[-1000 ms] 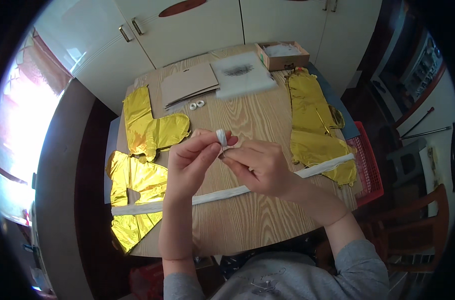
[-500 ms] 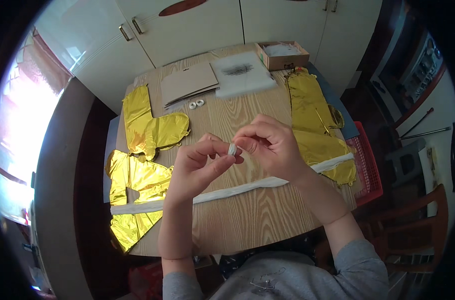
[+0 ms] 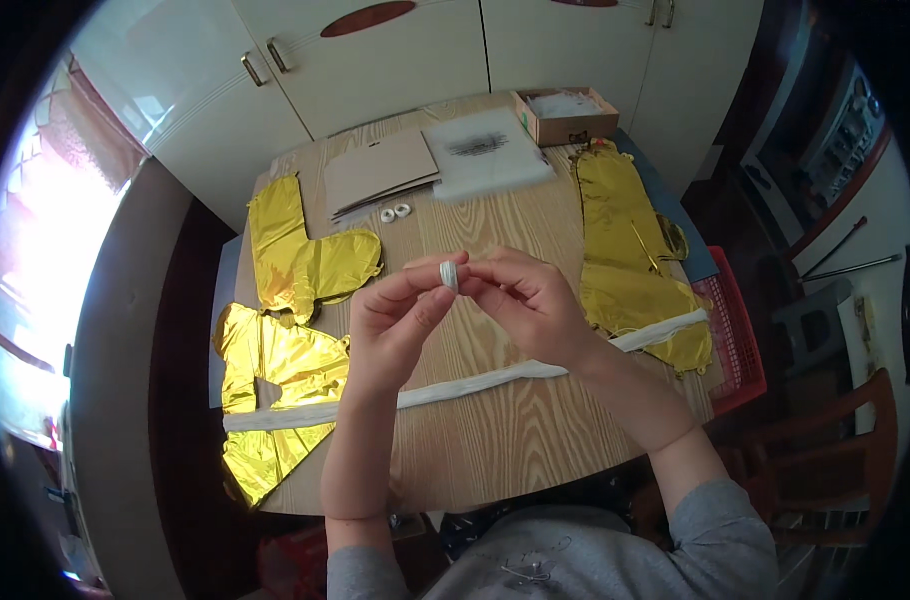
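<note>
Pinching a small white roll of tape [image 3: 449, 275] between both hands, you hold it raised above the middle of the wooden table [image 3: 495, 440]. Your left hand [image 3: 395, 318] grips it from the left with thumb and forefinger closed on it, and your right hand [image 3: 527, 300] meets it from the right, fingertips closed against its other side. Under your wrists a long white strip [image 3: 475, 384] lies flat across the table from the left edge to the right.

At the left end the strip crosses a crumpled gold foil balloon [image 3: 275, 375], and just beyond that lies a second gold foil balloon [image 3: 300, 262]. At the right end the strip runs over a long gold foil piece [image 3: 625, 250], with a red basket [image 3: 737, 345] beside the table edge there. Farther off sit two small white rings [image 3: 395, 213], near a stack of brown cardboard sheets [image 3: 380, 172], a pale plastic packet [image 3: 487, 152] and an open cardboard box [image 3: 567, 115]. White cabinet doors [image 3: 395, 50] stand behind the table.
</note>
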The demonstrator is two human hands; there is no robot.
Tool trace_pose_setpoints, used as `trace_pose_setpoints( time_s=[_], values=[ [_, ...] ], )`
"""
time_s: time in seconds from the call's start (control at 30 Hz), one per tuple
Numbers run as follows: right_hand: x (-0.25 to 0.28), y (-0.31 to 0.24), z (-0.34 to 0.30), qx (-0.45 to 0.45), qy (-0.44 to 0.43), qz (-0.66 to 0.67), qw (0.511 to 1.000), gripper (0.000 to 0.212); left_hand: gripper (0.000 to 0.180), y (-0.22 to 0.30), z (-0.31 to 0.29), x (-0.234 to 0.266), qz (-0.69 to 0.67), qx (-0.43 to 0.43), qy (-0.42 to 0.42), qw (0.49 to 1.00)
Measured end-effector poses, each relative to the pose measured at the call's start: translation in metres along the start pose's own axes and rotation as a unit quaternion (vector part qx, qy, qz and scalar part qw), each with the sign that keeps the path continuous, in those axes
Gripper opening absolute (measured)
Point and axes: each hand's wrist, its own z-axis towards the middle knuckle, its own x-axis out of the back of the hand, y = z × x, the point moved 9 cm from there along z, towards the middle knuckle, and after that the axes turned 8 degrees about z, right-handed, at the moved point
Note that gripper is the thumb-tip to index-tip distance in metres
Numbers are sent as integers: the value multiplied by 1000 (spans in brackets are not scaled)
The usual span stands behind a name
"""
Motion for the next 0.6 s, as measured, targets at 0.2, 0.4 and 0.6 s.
trace_pose_setpoints(
  time_s=[0.2, 0.4, 0.6],
  values=[
    [18, -32, 7, 81, 11, -137, 987, 16, 18, -10, 2, 5, 15, 51, -13, 998],
    [-3, -18, 6, -14, -121, -30, 992, 21, 15, -16, -6, -7, 46, 111, -128, 985],
    [3, 4, 2, -40, -61, 45, 996, 11, 9, -25, -8, -11, -29, 151, -183, 971]
  ],
)
